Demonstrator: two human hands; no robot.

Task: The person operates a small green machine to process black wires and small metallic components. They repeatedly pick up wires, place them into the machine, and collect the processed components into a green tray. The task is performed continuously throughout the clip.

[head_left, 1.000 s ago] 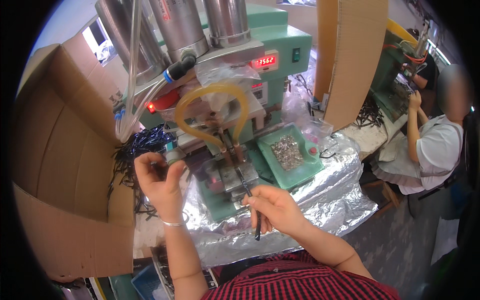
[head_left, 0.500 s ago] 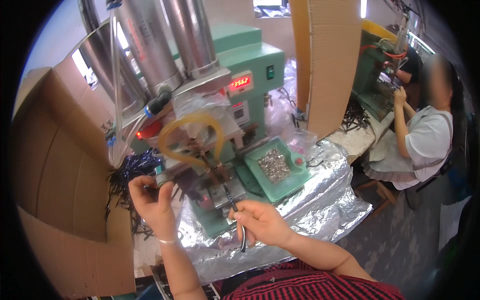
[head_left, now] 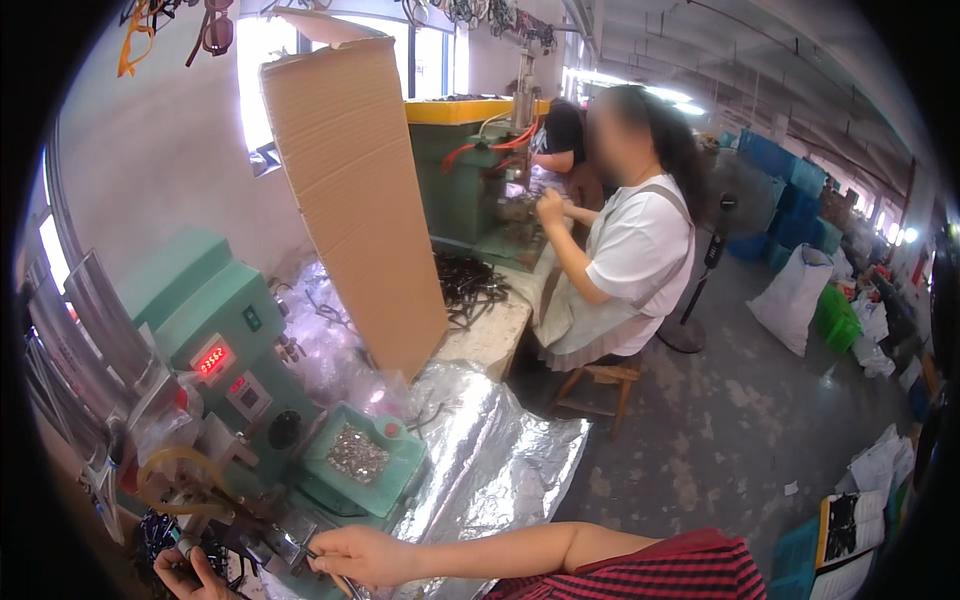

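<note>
One slim, dark strip (head_left: pixel 347 585) is pinched, partly hidden, by the right hand (head_left: pixel 366 556) in front of the machine (head_left: pixel 192 297). Whether anything is gripped by the curled left hand (head_left: pixel 192 574) cannot be told.

The bare right forearm (head_left: pixel 490 552) stretches nearly level on the near side of the green parts tray (head_left: pixel 402 468), its wrist (head_left: pixel 415 562) fairly straight and the slightly bent elbow (head_left: pixel 572 548) well to the tray's right. The right hand (head_left: pixel 362 556), just nearer than the tray, points left with thumb and fingers closed in a pinch. The left hand (head_left: pixel 195 578), partly cut off, sits nearer and left of the tray, fingers curled, thumb standing apart.
</note>
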